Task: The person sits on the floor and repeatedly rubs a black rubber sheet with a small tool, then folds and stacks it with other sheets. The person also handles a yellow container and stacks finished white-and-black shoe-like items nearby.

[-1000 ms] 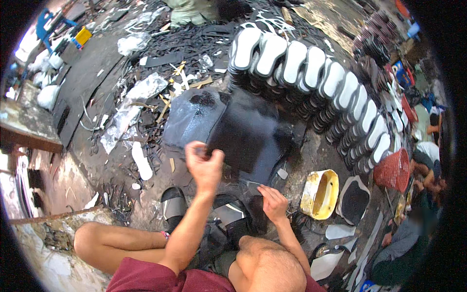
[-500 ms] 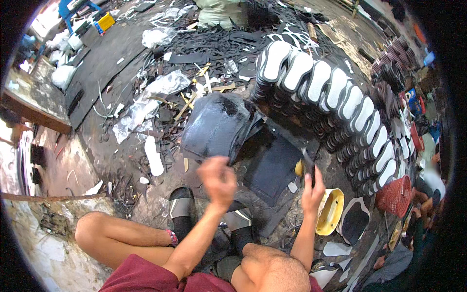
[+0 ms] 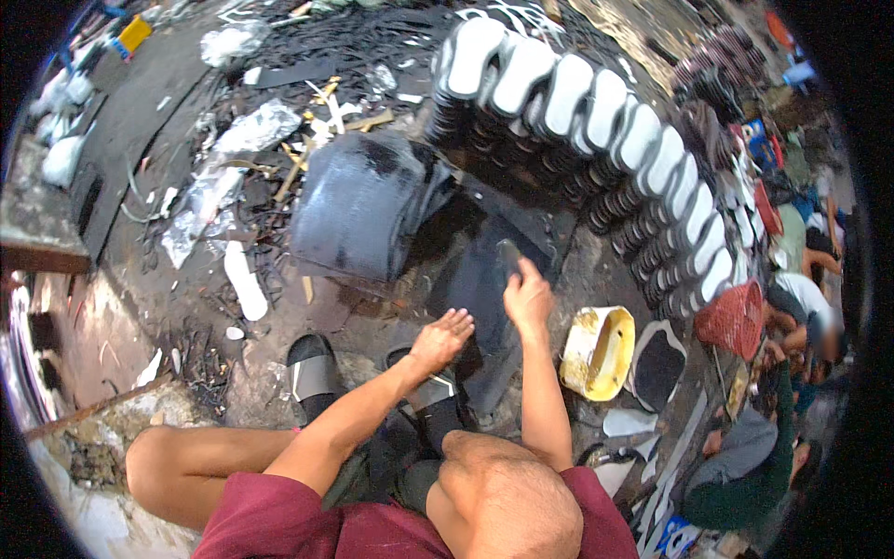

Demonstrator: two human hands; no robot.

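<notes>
A flat black sheet (image 3: 480,265) lies on the ground in front of me. My right hand (image 3: 527,300) is closed on a slim, flat tool (image 3: 507,253) over the right part of this sheet; motion blur hides its exact kind. My left hand (image 3: 443,340) is palm down with fingers stretched out, at the sheet's near left edge, holding nothing. Whether it touches the sheet I cannot tell. Left of the sheet rests a curved stack of shiny black sheets (image 3: 349,210). Right of my right hand stands a cut-open yellowish plastic container (image 3: 582,352).
A curved row of stacked white-topped shoe soles (image 3: 596,112) stands beyond the sheet. A red basket (image 3: 729,320) is at right, with other people (image 3: 810,303) sitting past it. Scraps and clear plastic (image 3: 247,130) litter the ground at left. My sandalled feet (image 3: 314,373) are close in.
The view has shifted right. My left hand, curled and raised before, has come down with fingers stretched. My right hand has moved left over the black sheet with the tool.
</notes>
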